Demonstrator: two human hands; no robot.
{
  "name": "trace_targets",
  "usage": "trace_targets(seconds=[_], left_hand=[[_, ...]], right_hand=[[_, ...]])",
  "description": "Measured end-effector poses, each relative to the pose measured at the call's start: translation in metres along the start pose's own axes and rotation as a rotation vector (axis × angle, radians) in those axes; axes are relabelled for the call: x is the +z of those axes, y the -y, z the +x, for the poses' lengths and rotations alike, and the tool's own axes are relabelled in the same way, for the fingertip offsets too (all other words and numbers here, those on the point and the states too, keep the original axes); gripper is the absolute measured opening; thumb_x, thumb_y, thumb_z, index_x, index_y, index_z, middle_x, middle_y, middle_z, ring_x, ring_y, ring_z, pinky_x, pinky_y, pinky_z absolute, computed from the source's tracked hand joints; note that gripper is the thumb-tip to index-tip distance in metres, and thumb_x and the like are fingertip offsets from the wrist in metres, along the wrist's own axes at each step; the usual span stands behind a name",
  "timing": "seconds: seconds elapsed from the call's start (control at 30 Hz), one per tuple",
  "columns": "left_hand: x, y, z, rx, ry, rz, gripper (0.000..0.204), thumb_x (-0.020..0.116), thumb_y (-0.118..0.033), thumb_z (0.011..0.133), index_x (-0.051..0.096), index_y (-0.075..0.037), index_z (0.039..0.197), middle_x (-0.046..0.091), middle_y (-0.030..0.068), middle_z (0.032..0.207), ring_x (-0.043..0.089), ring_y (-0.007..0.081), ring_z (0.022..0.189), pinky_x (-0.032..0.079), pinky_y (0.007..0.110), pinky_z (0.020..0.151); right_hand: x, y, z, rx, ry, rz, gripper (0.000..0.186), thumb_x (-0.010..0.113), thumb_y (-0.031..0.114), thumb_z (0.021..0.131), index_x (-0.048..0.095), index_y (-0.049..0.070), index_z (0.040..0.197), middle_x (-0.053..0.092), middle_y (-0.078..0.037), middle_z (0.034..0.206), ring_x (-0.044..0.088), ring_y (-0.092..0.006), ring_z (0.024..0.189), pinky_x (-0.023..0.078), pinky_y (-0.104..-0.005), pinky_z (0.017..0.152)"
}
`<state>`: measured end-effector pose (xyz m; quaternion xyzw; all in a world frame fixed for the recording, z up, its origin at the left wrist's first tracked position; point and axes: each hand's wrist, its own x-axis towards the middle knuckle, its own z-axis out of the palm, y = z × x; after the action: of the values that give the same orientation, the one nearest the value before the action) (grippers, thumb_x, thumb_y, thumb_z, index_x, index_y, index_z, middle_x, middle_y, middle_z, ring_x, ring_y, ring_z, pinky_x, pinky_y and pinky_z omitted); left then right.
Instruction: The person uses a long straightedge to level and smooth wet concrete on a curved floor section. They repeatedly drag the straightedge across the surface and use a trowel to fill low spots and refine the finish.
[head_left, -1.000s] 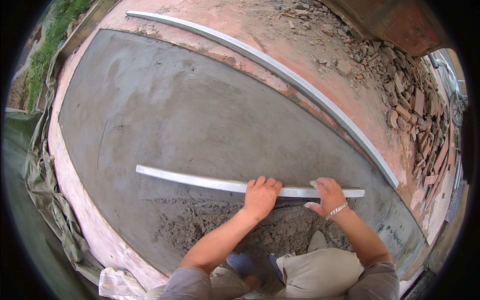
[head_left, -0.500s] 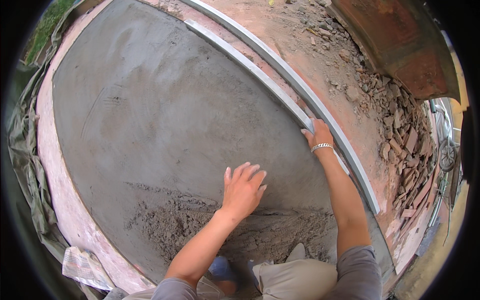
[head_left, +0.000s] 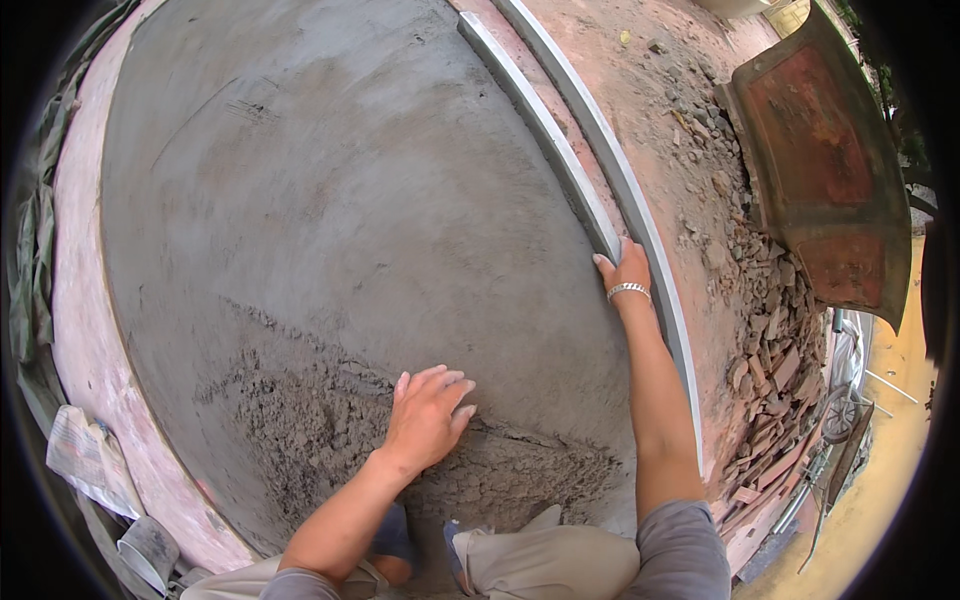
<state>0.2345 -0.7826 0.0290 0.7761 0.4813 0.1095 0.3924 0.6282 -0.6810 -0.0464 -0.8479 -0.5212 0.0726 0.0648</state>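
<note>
My right hand point(head_left: 628, 268) is closed round the near part of a long, pale metal straightedge point(head_left: 548, 130), thumb on its left side. The bar stretches away from me along the right side of a slab of wet grey mortar point(head_left: 330, 200). A metal bracelet point(head_left: 629, 289) circles my right wrist. My left hand point(head_left: 428, 415) hangs with fingers apart and holds nothing, over the border between smoothed mortar and a rough, lumpy mortar heap point(head_left: 290, 430). The bar's near end is hidden by my right hand and forearm.
A second long metal rail point(head_left: 603, 130) runs beside the straightedge. Farther right are rubble and broken bricks point(head_left: 780, 370) below a rusty metal sheet point(head_left: 825, 170). At left, a pinkish border point(head_left: 80, 270), crumpled tarp point(head_left: 32, 260), white sack point(head_left: 90, 460) and bucket point(head_left: 148, 550).
The view has turned, so the slab and bars sit at another angle. My left hand has come closer to my body, towards the lumpy mortar. My right hand keeps its grip on the straightedge.
</note>
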Motion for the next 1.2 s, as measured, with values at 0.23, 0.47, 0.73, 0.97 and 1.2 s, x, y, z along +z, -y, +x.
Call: trace_targets(seconds=[0.23, 0.47, 0.73, 0.97, 1.2], left_hand=[[-0.012, 0.011, 0.000, -0.038, -0.016, -0.039, 0.036, 0.076, -0.019, 0.085, 0.068, -0.011, 0.119, 0.065, 0.0092, 0.127, 0.054, 0.0316, 0.129, 0.037, 0.058, 0.109], [-0.012, 0.014, 0.005, -0.027, -0.042, -0.142, 0.034, 0.074, -0.020, 0.086, 0.068, -0.010, 0.118, 0.065, 0.0091, 0.126, 0.053, 0.0307, 0.129, 0.037, 0.059, 0.109], [-0.012, 0.010, 0.012, -0.035, -0.029, -0.129, 0.035, 0.075, -0.018, 0.086, 0.068, -0.010, 0.119, 0.066, 0.0094, 0.125, 0.055, 0.0320, 0.127, 0.038, 0.054, 0.109], [-0.007, 0.007, 0.010, -0.043, -0.021, -0.160, 0.034, 0.074, -0.019, 0.086, 0.069, -0.011, 0.118, 0.065, 0.0083, 0.126, 0.054, 0.0307, 0.128, 0.037, 0.059, 0.109], [-0.016, 0.009, 0.000, -0.049, -0.032, -0.134, 0.034, 0.074, -0.021, 0.087, 0.068, -0.011, 0.119, 0.065, 0.0082, 0.126, 0.054, 0.0307, 0.128, 0.036, 0.058, 0.109]], right_hand=[[0.006, 0.024, 0.011, -0.108, -0.014, 0.002, 0.049, 0.076, 0.029, 0.086, 0.060, -0.002, 0.121, 0.062, -0.023, 0.118, 0.058, -0.0415, 0.113, 0.048, -0.0467, 0.097], [0.015, 0.050, -0.014, -0.155, -0.017, 0.040, 0.047, 0.076, 0.024, 0.084, 0.060, -0.002, 0.118, 0.062, -0.023, 0.115, 0.059, -0.0406, 0.110, 0.048, -0.0470, 0.094], [0.017, 0.080, -0.049, -0.227, 0.026, 0.091, 0.044, 0.077, 0.021, 0.082, 0.061, -0.003, 0.115, 0.062, -0.022, 0.110, 0.059, -0.0409, 0.103, 0.049, -0.0465, 0.090], [0.022, 0.117, -0.118, -0.389, 0.155, 0.201, 0.045, 0.077, 0.019, 0.081, 0.060, -0.003, 0.116, 0.061, -0.021, 0.110, 0.059, -0.0402, 0.103, 0.049, -0.0454, 0.089], [0.020, 0.134, -0.166, -0.583, 0.337, 0.302, 0.044, 0.078, 0.015, 0.079, 0.060, -0.002, 0.116, 0.061, -0.021, 0.110, 0.059, -0.0395, 0.101, 0.049, -0.0458, 0.090]])
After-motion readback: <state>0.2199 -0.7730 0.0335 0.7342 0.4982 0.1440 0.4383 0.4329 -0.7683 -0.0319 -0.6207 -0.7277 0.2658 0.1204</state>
